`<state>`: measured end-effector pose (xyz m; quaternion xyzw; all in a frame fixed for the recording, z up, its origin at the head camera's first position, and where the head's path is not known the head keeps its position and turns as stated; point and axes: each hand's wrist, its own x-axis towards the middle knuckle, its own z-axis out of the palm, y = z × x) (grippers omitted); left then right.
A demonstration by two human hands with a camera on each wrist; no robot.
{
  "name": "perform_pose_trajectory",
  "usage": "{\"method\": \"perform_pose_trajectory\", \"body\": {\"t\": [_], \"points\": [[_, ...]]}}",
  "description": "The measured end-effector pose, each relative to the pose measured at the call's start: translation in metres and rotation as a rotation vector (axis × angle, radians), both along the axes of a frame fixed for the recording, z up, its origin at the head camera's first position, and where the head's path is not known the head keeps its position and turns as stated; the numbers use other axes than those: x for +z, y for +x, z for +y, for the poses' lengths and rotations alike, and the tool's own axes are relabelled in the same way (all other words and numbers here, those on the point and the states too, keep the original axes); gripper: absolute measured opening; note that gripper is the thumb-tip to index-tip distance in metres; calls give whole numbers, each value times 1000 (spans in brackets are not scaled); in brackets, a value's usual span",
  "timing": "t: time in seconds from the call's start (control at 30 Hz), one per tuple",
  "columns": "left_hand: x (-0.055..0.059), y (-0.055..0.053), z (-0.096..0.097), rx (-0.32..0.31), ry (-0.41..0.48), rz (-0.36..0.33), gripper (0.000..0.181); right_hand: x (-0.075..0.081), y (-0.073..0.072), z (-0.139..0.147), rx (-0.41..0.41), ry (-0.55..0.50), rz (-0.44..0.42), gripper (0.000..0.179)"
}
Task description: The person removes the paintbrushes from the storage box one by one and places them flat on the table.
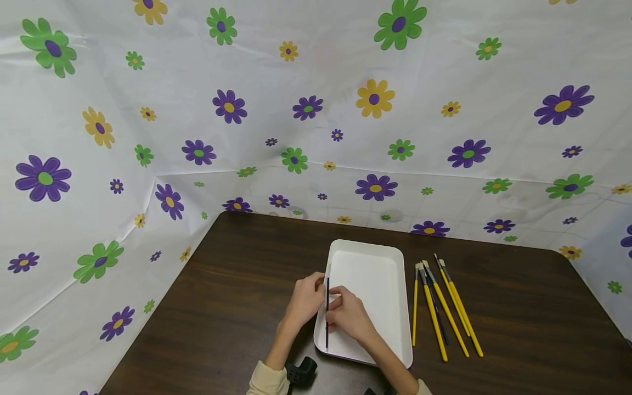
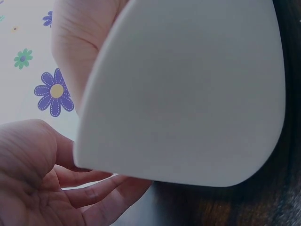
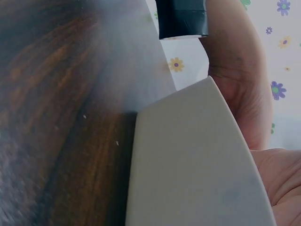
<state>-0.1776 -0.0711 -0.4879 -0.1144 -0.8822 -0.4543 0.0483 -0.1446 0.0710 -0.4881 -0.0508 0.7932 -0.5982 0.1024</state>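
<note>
A slim paintbrush (image 1: 327, 315) with a dark handle lies lengthwise along the left side of a white tray (image 1: 380, 291). My right hand (image 1: 349, 317) reaches into the tray and pinches the brush's handle with curled fingers. At the tray's left rim is my left hand (image 1: 307, 296), its fingertips close to the brush's upper part; their exact grip is unclear. In the left wrist view, the tray's outer wall (image 2: 188, 94) hides those fingertips. The right wrist view also shows the wall (image 3: 188, 160) in front of the right fingers.
Right of the tray lie several paintbrushes (image 1: 434, 315), mostly yellow-handled with pale bristles, one dark-handled. Everything stands on a dark wooden table (image 1: 237, 296). A flower-patterned sheet (image 1: 326, 71) hangs behind it. A black wrist device (image 1: 302, 371) sits by the tray's lower left corner.
</note>
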Motion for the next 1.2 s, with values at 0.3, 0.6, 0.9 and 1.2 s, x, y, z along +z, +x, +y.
{"method": "perform_pose_trajectory", "body": {"t": [0.3,0.6,0.9,1.2], "points": [[0,-1,0,3,4,-24,23,7,-3,8,-1,6,-2,53],[1,-1,0,2,9,-47,24,17,-7,21,-47,27,-10,46],[-1,-1,1,-2,-2,-28,25,31,-13,39,-128,82,-8,35],[0,-1,-1,-22,20,-44,27,45,-19,65,-171,79,-17,37]]}}
